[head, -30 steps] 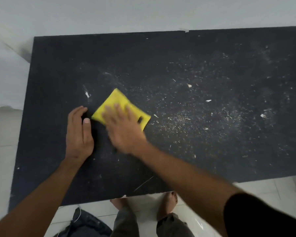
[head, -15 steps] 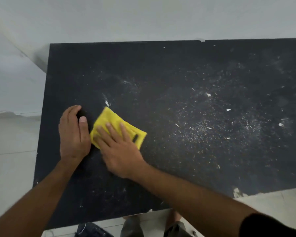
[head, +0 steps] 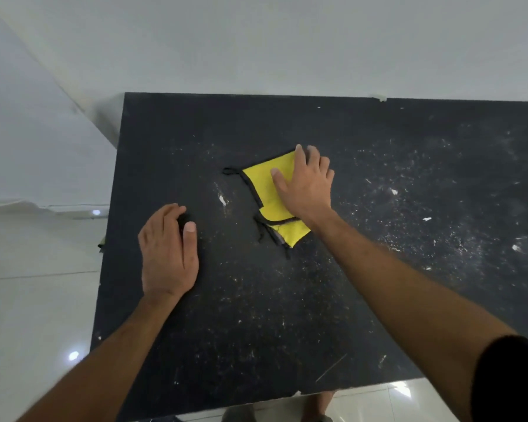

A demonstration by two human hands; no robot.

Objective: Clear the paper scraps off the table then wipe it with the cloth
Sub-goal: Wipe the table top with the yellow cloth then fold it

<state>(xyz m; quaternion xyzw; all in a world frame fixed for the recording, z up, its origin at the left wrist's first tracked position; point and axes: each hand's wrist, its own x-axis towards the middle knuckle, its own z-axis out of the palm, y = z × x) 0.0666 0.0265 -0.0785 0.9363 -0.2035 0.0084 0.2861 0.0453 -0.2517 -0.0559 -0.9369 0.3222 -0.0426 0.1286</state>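
1. Yellow cloth (head: 267, 190) lies on the black table (head: 256, 315), in its left half and nearer the far edge than the near one. Its long axis runs diagonally, from the far end under the fingers down toward the near edge, with dark trim and loose strings trailing off its left side.
2. The right hand (head: 307, 185) lies flat, fingers spread wide, pressing the cloth's right part to the table; it grips nothing, only pushes down.
3. The left hand (head: 168, 254) rests flat on the bare table near the left edge, fingers together, thumb alongside, holding nothing. It sits well apart from the cloth, on its left and nearer the near edge, so the right hand is the working one.
4. Most of the dust and paper scraps (head: 393, 191) lie to the right of the cloth, toward the right edge; 1 white fleck (head: 223, 200) sits just left of it, between the 2 hands.
5. The wiping looks only partly done: the dirtiest stretch is on the right, so the next stroke most likely needs to sweep that way, across the cloth's short side.
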